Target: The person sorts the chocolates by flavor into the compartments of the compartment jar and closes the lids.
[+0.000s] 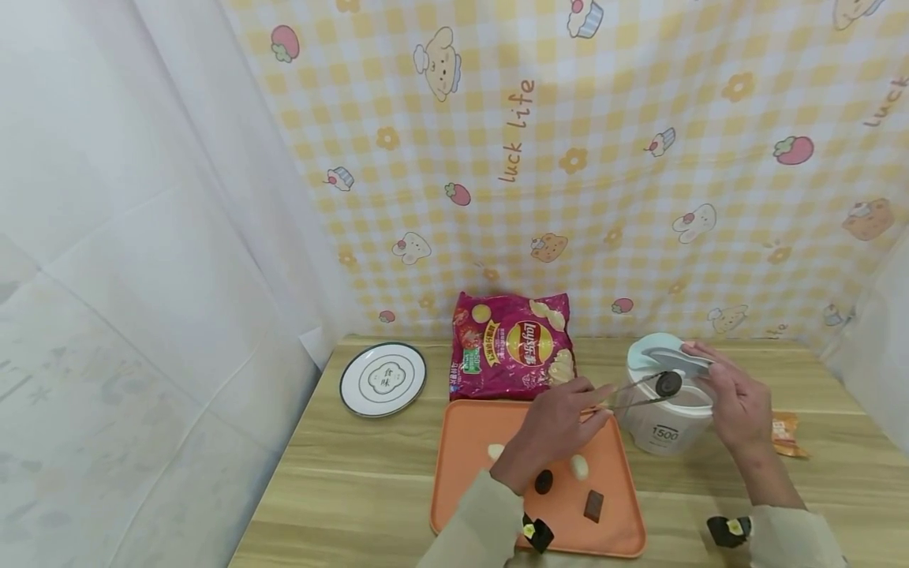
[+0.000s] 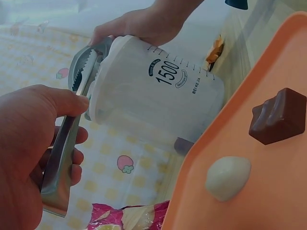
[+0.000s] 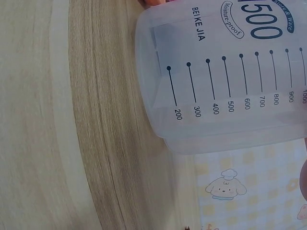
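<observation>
Left hand (image 1: pixel 550 430) pinches tongs (image 1: pixel 634 391) gripping a dark cookie (image 1: pixel 668 384); right hand (image 1: pixel 735 398) grips the lid (image 1: pixel 663 357) — cookie may slip off beside the canister (image 1: pixel 663 430).

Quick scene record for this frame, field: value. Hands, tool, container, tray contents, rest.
left hand: grips metal tongs
tongs: tips hold a dark round piece at the container's mouth
right hand: holds the lid of the container
container: translucent, marked 1500, standing on the wooden table right of the tray
tray: orange; holds two pale pieces, a dark round piece, a brown block
rest: chip bag behind tray; plate to its left; small orange packet right of container
</observation>
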